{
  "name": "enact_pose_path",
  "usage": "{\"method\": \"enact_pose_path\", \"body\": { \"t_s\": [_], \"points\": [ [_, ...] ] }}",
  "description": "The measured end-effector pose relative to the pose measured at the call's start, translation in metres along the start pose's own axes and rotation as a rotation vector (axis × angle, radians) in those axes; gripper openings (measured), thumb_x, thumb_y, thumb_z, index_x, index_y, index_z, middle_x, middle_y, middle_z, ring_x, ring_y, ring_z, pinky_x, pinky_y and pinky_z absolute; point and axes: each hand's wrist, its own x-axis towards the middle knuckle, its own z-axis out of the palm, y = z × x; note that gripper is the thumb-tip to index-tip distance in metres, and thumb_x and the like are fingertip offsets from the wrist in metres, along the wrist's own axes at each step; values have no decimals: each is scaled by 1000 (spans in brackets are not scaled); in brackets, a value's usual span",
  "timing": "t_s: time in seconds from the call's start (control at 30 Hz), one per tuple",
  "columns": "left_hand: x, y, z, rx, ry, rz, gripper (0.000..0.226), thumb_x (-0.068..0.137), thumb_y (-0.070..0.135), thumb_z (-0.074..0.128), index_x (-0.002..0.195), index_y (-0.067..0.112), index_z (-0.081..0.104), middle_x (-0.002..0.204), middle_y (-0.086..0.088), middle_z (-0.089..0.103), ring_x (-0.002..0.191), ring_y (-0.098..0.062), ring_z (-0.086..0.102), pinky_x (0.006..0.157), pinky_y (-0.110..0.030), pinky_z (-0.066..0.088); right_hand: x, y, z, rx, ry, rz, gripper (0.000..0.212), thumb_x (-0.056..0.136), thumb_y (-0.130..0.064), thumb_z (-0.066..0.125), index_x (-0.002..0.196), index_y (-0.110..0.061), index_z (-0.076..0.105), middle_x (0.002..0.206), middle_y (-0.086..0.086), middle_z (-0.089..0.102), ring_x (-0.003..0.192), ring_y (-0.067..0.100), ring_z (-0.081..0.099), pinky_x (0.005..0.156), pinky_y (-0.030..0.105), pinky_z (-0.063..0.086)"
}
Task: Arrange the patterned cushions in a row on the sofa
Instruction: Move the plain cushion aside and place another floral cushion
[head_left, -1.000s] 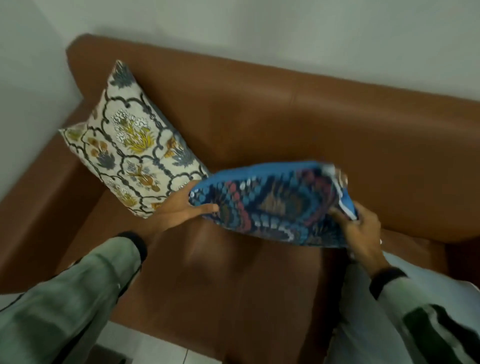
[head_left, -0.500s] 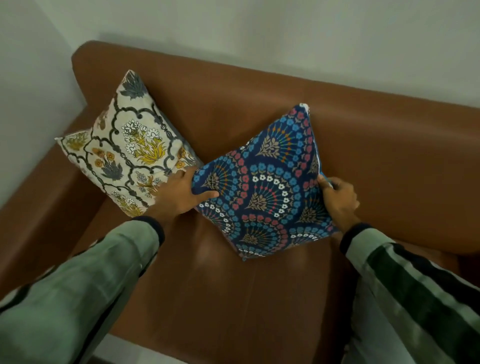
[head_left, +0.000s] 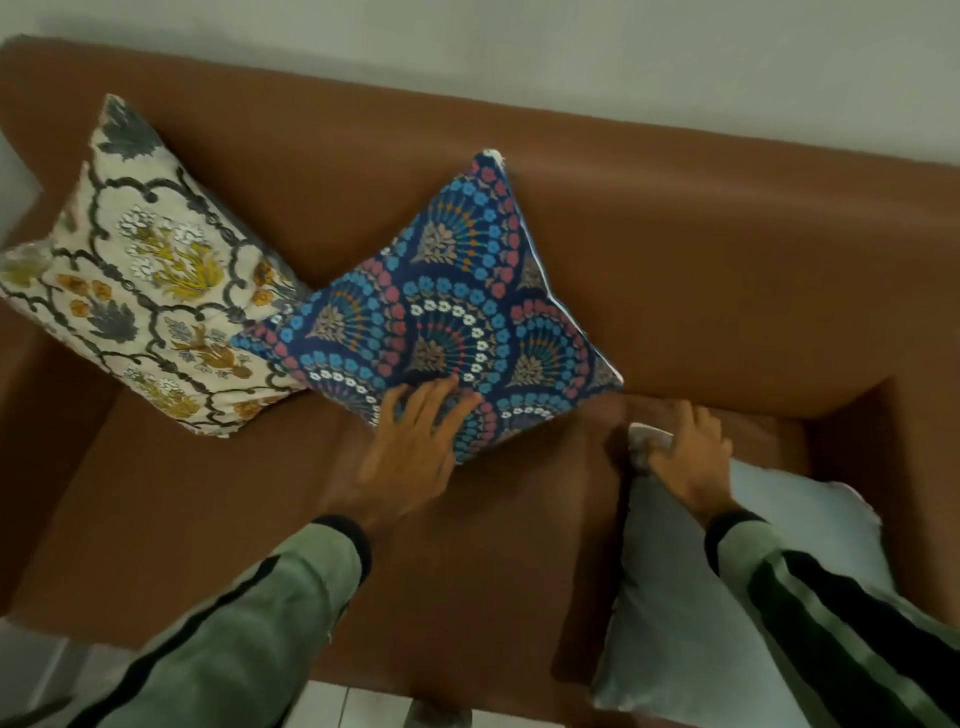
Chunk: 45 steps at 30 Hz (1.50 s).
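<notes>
We had two patterned cushions leaning corner-up against the back of the brown leather sofa: the cream floral cushion at the left end and the dark blue fan-print cushion touching it. Our left hand lay flat and unclenched on the blue one, steadying it. Our right hand gripped a corner of the pale grey cushion lying on the seat. We judged that one should be lifted from that corner and stood just beside the blue, at the same tilt.

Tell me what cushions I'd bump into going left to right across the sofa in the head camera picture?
cream floral cushion → blue fan-patterned cushion → pale grey cushion, which the right hand is grabbing.
</notes>
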Motion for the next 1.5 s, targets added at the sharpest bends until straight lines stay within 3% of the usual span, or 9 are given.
{"method": "enact_pose_path", "body": {
  "t_s": [0.33,0.5,0.6,0.7,0.83,1.0,1.2,1.37,1.5],
  "points": [
    [-73,204,65,-273,-419,197,84,76,50,60,150,25,29,155,-10,35,135,-30,35,99,-53,43,-103,241,-9,-257,-154,-236,48,96,-30,35,144,-22,35,149,12,41,136,31,36,105,49,34],
    [-122,310,104,-555,-798,-127,117,70,82,52,141,44,-33,163,-9,-9,149,-33,12,113,-47,28,-137,346,-28,-378,-314,-264,92,86,-11,56,150,-32,-7,160,15,11,146,34,17,115,47,25],
    [-121,336,101,-719,-755,-399,135,50,97,46,151,35,-18,163,-13,-6,146,-35,16,113,-44,29,-145,361,-22,-509,-215,-371,73,85,-23,47,151,-14,18,152,32,24,139,45,28,111,52,29],
    [-124,340,107,-610,-633,-341,132,59,81,66,149,38,-20,157,-23,22,131,-44,42,101,-53,42,-145,352,1,-542,-158,-390,63,90,-14,28,151,-9,14,154,33,18,143,44,19,112,58,26],
    [-112,316,96,-538,-630,-267,138,53,78,72,155,18,1,152,-25,33,131,-45,43,105,-59,40,-134,327,-6,-430,-201,-445,88,70,-14,70,147,-12,27,154,23,27,142,38,23,108,55,26],
    [-81,275,57,-665,-552,-230,124,63,76,70,155,29,1,161,-8,20,146,-24,25,117,-50,25,-81,246,-38,-217,-67,-632,29,84,-33,47,90,-17,70,107,11,70,107,36,61,90,43,33],
    [-57,286,42,-561,-675,-206,121,71,38,82,148,47,-12,162,-6,19,144,-27,25,114,-42,28,-59,183,-35,-16,-245,-251,26,91,-16,48,113,-8,61,115,17,61,106,37,53,89,45,44],
    [-82,304,81,-356,-732,-156,132,70,62,74,129,50,-44,164,-11,-8,148,-36,11,112,-54,29,-101,262,-14,286,-154,352,52,96,-40,44,139,-12,34,137,27,42,121,48,43,99,54,38],
    [-102,307,101,-481,-644,-288,141,48,89,61,138,41,-36,161,-24,2,144,-47,20,110,-64,28,-135,294,-2,703,-276,764,72,93,-60,31,151,-21,10,156,18,26,138,42,30,112,50,25]
  ]
}}
